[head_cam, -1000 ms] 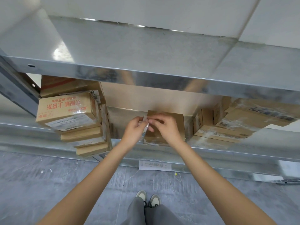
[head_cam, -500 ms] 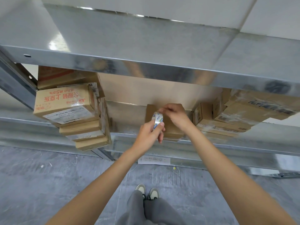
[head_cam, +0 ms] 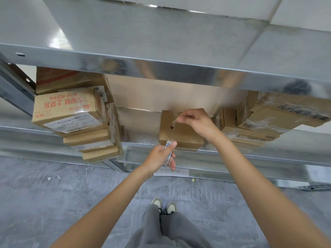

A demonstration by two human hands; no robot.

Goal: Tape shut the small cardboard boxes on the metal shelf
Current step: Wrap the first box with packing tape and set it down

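A small brown cardboard box [head_cam: 186, 134] sits in the middle of the metal shelf [head_cam: 141, 129]. My left hand [head_cam: 160, 155] grips a roll of clear tape [head_cam: 168, 149] just below the box's near edge. My right hand [head_cam: 194, 119] pinches the free end of the tape at the far top of the box. A clear strip of tape [head_cam: 172, 130] runs between the two hands across the box's top.
A stack of cardboard boxes [head_cam: 78, 120] stands at the shelf's left, another pile of taped boxes [head_cam: 259, 122] at the right. An upper metal shelf [head_cam: 161, 51] overhangs the work. A paper label [head_cam: 171, 171] sticks to the shelf's front rail. Grey floor and my shoes lie below.
My left hand has drawn the tape roll toward me, down past the box's near edge. My right hand has stayed at the far edge with the tape end, so the strip has lengthened.
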